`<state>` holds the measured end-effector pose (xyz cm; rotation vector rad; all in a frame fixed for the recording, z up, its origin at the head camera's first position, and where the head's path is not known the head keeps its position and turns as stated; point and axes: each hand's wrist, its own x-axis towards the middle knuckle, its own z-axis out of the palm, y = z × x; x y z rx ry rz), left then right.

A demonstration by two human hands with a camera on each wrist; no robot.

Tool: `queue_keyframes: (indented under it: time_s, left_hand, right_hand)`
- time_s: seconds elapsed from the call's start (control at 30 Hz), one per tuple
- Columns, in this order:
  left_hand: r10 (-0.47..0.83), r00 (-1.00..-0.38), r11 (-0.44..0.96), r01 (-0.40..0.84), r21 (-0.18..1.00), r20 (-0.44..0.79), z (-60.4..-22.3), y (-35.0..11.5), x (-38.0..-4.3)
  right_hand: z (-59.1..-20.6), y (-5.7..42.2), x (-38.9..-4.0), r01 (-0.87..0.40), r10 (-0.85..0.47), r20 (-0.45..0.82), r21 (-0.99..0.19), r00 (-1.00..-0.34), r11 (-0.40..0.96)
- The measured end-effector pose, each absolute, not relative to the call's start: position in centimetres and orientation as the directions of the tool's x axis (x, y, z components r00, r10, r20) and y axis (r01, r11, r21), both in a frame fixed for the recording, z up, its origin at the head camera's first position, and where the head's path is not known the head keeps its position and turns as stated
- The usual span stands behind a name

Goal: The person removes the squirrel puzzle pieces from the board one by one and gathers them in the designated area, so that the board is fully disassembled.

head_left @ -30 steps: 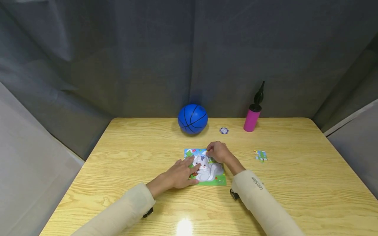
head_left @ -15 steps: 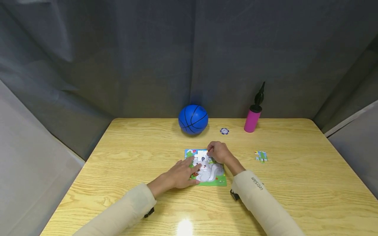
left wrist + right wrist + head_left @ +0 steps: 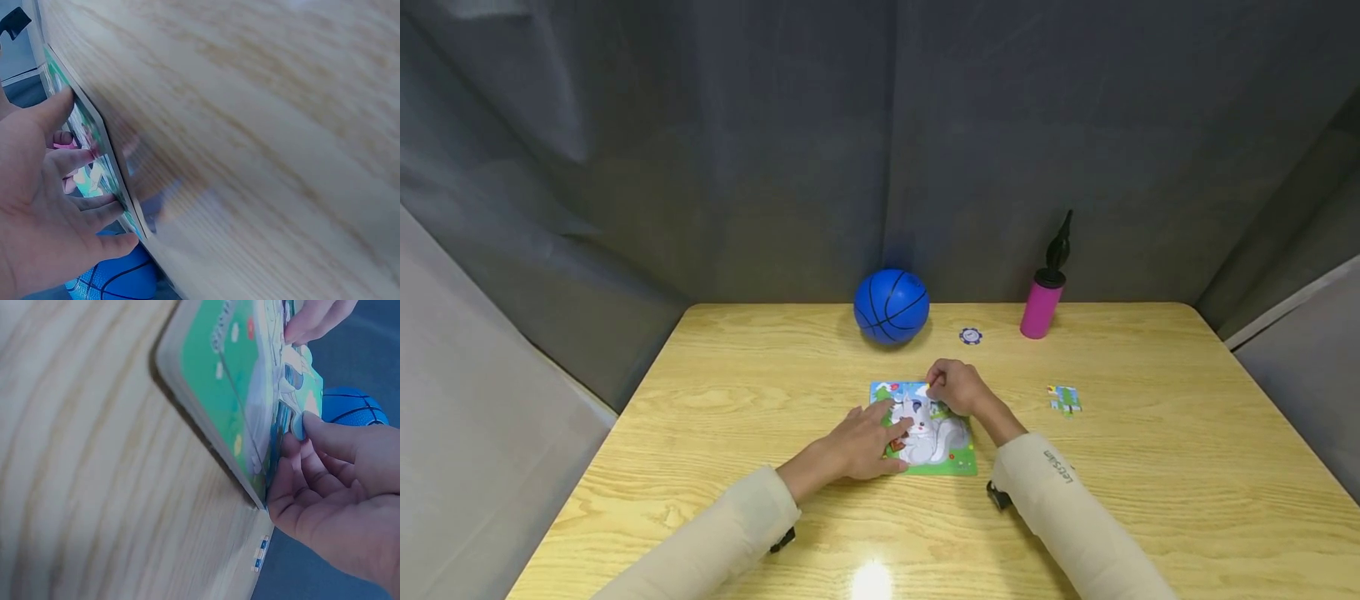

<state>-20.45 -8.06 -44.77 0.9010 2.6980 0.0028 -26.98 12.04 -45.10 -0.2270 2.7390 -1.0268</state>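
A jigsaw puzzle (image 3: 936, 446) with a grey-white squirrel on green grass lies in the middle of the table. My left hand (image 3: 861, 440) rests on its left side with fingers spread, the fingertips touching the picture. At the puzzle's top right my right hand (image 3: 957, 387) pinches a puzzle piece (image 3: 298, 425) between thumb and fingers, and in the right wrist view this piece stands slightly raised from the board. In the left wrist view the left fingers (image 3: 75, 159) lie over the puzzle's edge. The right hand hides the puzzle's upper right corner in the head view.
Joined loose puzzle pieces (image 3: 1065, 400) lie to the right on the wooden table (image 3: 737, 367). Along the back stand a blue basketball (image 3: 892, 306) and a pink hand pump (image 3: 1042, 304) with a black top. A poker chip (image 3: 971, 336) lies between them. Dark curtain (image 3: 790, 150) hangs behind.
The puzzle piece at the top flashed white half a second ago and now shows its sky picture again, so its tilt has changed. Both hands have stayed almost in place.
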Motion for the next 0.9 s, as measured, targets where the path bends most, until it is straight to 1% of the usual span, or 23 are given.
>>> queue_keyframes:
  time_s: [0.17,0.37,0.47,0.67,0.9]
  left_hand:
    - [0.582,-0.761,0.807,0.583,0.09,-0.285,-44.6,-7.9,-20.3]
    - [0.58,-0.762,0.806,0.587,0.072,-0.288,-44.6,-7.9,-20.4]
    - [0.58,-0.762,0.807,0.587,0.073,-0.287,-44.7,-7.9,-20.4]
    - [0.584,-0.759,0.805,0.588,0.084,-0.287,-44.8,-8.0,-20.4]
    - [0.596,-0.755,0.797,0.597,0.089,-0.275,-44.7,-8.0,-20.3]
  right_hand:
    - [-44.9,12.3,-26.9,-0.079,-0.238,-0.149,-0.67,-0.96,0.738]
    - [-44.3,13.0,-26.8,-0.129,-0.266,-0.102,-0.678,-0.959,0.724]
    - [-44.1,13.7,-26.7,-0.133,-0.27,-0.097,-0.685,-0.958,0.717]
    - [-44.1,15.9,-26.5,-0.106,-0.253,-0.107,-0.707,-0.961,0.699]
    - [-43.5,19.1,-26.0,-0.113,-0.254,-0.086,-0.729,-0.963,0.675]
